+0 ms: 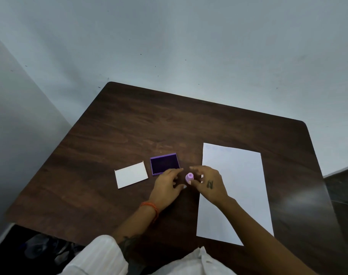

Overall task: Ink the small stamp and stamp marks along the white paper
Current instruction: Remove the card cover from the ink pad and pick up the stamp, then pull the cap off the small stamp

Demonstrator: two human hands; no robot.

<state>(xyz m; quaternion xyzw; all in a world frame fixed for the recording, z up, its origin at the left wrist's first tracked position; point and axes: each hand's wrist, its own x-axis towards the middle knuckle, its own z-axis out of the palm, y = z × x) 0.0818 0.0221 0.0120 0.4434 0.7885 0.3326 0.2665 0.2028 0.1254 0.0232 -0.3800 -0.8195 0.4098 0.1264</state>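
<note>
Small stamp (189, 177), pale purple, stands between two hands on a dark wood table.

The table (141, 124), brown with rounded corners, is set against a plain pale grey wall (189, 36) that meets a second wall at the left. The ink pad (164, 164), a shallow purple tray with its lid off, shows a dark violet pad inside; a white card (131, 175) lies just to its left. The white paper (236, 187) lies lengthwise at the right, with faint marks near its far edge. The left hand (167, 187) rests beside the stamp with loosely spread fingers, holding nothing. The right hand (208, 182) has thumb and fingers curled around the stamp; whether they actually pinch it cannot be told.
</note>
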